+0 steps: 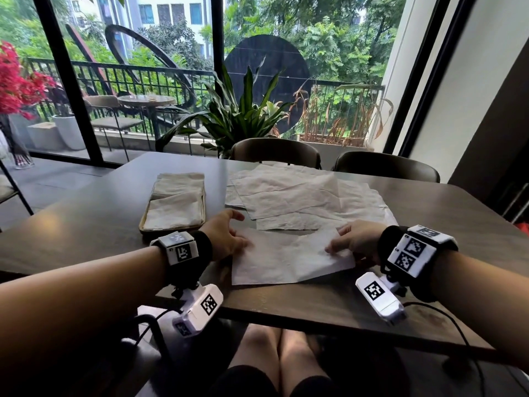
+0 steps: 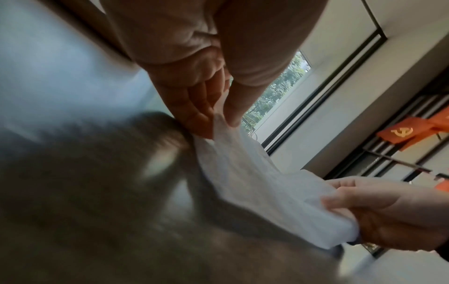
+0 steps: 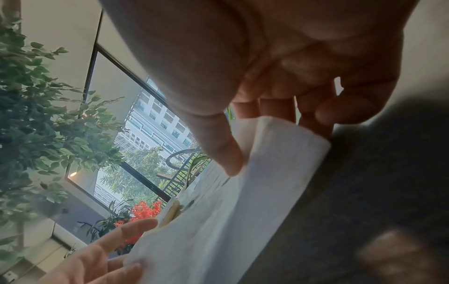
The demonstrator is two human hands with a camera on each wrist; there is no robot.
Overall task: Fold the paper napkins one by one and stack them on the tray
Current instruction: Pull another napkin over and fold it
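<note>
A single white paper napkin (image 1: 286,259) lies slightly lifted near the front edge of the dark table (image 1: 86,224). My left hand (image 1: 243,242) pinches its left edge between thumb and fingers (image 2: 230,107). My right hand (image 1: 335,245) pinches its right edge, thumb (image 3: 228,163) on top and fingers beneath. The napkin (image 2: 255,182) sags between the two hands. Just behind it spreads a loose pile of unfolded napkins (image 1: 300,193). To the left stands a wooden tray (image 1: 171,227) holding folded napkins (image 1: 174,207) in two stacks.
Two dark chairs (image 1: 274,150) (image 1: 386,167) stand at the table's far side, with a leafy potted plant (image 1: 237,118) behind them by the window. The table's near edge runs just under my wrists, above my knees.
</note>
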